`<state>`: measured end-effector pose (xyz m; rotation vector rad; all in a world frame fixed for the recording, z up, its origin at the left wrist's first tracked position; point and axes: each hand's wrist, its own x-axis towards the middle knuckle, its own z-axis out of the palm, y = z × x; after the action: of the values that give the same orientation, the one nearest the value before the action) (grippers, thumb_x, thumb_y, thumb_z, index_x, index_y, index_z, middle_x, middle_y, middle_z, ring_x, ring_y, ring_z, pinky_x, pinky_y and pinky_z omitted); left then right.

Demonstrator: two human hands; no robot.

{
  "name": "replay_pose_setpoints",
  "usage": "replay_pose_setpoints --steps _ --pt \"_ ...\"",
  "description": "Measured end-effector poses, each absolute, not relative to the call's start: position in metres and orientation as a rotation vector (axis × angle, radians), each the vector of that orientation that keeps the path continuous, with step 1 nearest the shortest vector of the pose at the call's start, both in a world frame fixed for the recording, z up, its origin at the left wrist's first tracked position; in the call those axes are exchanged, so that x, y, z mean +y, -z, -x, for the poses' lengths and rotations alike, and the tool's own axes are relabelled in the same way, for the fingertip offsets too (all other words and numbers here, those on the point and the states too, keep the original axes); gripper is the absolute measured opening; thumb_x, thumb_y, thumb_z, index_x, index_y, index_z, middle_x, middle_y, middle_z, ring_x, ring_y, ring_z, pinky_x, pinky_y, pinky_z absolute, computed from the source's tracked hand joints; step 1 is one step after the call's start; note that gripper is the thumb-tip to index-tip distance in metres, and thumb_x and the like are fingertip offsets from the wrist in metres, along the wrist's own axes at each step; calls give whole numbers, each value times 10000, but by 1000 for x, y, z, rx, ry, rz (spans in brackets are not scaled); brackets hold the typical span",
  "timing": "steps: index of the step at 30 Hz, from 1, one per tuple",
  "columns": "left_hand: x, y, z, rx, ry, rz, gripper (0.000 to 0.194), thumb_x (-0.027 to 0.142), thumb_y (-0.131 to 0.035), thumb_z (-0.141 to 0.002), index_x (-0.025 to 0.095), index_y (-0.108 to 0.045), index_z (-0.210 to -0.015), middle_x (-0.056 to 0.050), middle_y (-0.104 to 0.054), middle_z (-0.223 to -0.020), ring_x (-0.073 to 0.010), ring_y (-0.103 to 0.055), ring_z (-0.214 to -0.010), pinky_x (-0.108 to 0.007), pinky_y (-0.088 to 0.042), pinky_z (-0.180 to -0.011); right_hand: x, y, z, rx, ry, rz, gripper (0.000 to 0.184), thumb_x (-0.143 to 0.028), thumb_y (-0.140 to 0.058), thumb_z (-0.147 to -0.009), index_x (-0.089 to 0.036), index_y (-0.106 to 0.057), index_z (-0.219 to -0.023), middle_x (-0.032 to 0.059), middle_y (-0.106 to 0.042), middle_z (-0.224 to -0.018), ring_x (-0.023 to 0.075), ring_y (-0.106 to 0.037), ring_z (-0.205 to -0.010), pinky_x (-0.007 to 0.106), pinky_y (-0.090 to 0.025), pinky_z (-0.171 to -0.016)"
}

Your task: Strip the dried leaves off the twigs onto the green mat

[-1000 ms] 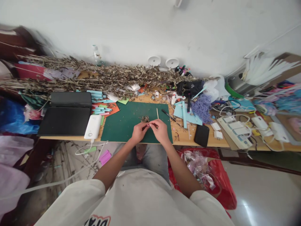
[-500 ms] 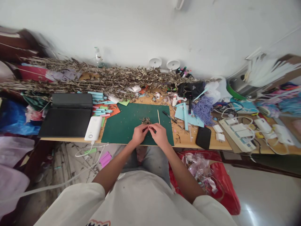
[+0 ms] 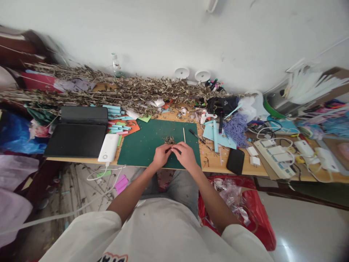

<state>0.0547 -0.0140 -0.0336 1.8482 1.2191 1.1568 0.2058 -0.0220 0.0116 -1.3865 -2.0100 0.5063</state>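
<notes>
My left hand (image 3: 161, 155) and my right hand (image 3: 184, 154) meet fingertip to fingertip over the front part of a green cutting mat (image 3: 136, 145). Both are closed in a pinch, and what lies between the fingers is too small to make out. Just beyond the fingertips is a small heap of dried, crumbled plant bits (image 3: 169, 139). A thin pale stick (image 3: 184, 135) lies on the mat to the right of the heap. Beside it, across the mat's right edge, rests a dark pen (image 3: 196, 135).
Long dried plant stalks (image 3: 141, 89) line the back of the desk. To the left are a black tablet case (image 3: 75, 140) and a white power bank (image 3: 108, 148). On the right lie a black phone (image 3: 235, 160), purple yarn (image 3: 236, 129), a glue gun (image 3: 207, 116) and a power strip (image 3: 275, 160).
The camera view has shifted slightly. Both hands stay together in nearly the same place, with the fingers only slightly changed.
</notes>
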Motion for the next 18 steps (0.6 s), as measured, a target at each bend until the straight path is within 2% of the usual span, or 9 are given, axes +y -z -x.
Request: replay_pose_setpoints --steps 2,4,6,8,11,13,15,18 --pt "-14 34 -55 1221 -1155 -1838 190 246 -565 -878 188 -704 -994 -70 -719 -940 -179 -651 -851 -304 -499 -782 -25 -9 -205 -1960 -519 1392 202 -273 -510 -906 -220 -697 -962 74 -658 -931 188 -618 -867 303 -487 -808" --pt "-14 35 -55 1221 -1151 -1825 182 245 -572 -873 188 -705 -984 -71 -718 -938 -179 -652 -853 -303 -501 -783 -23 -10 -205 -1907 -598 1397 232 -255 -530 -889 -227 -658 -1080 49 -660 -874 169 -618 -791 291 -497 -760" --pt "-14 36 -55 1219 -1145 -1823 171 241 -584 -865 185 -706 -972 -70 -716 -928 -175 -652 -839 -296 -500 -774 -18 -14 -206 -1917 -689 1391 394 -239 -580 -853 -250 -563 -1247 3 -644 -787 144 -595 -681 270 -496 -701" --pt "-14 36 -54 1215 -1140 -1831 171 241 -586 -865 182 -705 -972 -69 -714 -923 -171 -648 -827 -292 -497 -770 -11 -19 -207 -1991 -711 1372 474 -235 -618 -829 -272 -531 -1293 -18 -623 -751 130 -569 -636 258 -482 -676" --pt "-14 36 -54 1218 -1144 -1841 179 265 -573 -875 175 -709 -951 -68 -710 -896 -170 -642 -810 -287 -491 -758 -4 -25 -208 -2078 -652 1330 249 -250 -617 -841 -251 -677 -1083 12 -634 -807 136 -579 -695 256 -461 -685" --pt "-14 35 -53 1222 -1143 -1845 191 285 -565 -881 171 -713 -924 -66 -706 -866 -169 -636 -791 -282 -486 -741 -3 -27 -208 -2090 -631 1315 134 -241 -599 -856 -225 -717 -919 24 -641 -815 141 -588 -719 256 -451 -687" --pt "-14 34 -53 1218 -1141 -1849 203 297 -559 -885 175 -716 -924 -63 -703 -848 -167 -630 -774 -278 -481 -729 -4 -26 -207 -2075 -626 1310 121 -218 -592 -857 -211 -712 -842 24 -643 -792 144 -591 -716 256 -447 -681" --pt "-15 33 -53 1201 -1145 -1835 212 306 -560 -885 192 -713 -978 -64 -709 -884 -169 -634 -794 -284 -483 -745 -8 -22 -206 -2002 -638 1298 109 -208 -590 -853 -207 -698 -841 23 -648 -777 153 -597 -718 257 -452 -671"
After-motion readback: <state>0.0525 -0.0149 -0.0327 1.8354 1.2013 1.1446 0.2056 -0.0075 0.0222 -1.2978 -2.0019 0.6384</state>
